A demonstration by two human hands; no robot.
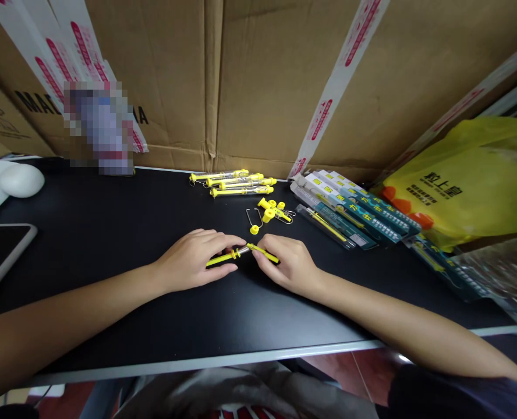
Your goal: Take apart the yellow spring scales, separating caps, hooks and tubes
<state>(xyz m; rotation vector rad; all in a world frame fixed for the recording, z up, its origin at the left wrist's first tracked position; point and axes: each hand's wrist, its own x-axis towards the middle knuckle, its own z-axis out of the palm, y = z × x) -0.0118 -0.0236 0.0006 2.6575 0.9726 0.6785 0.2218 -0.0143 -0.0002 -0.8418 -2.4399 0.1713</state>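
Head cam, only view here: left hand (199, 256) is half curled, thumb and forefinger spread apart, with the yellow rod (219, 259) running between them back into the fingers. It's got hold of the rod, though the exact grip is hidden. Right hand (287, 260) is pinched down on a yellow strip (268, 255), its tip right up against the rod's metal end.

Room-wise, there's a decent stretch of black tabletop (153, 329) between the hands and the pale front edge (188, 365), plus more toward the phone (5, 250) on the left. Tighter up front: small yellow parts (268, 216) sit just beyond the fingers, and the packets (354, 203) crowd the right.

The rod's slim, bright yellow, tilted slightly, with little collars near the silvery end.
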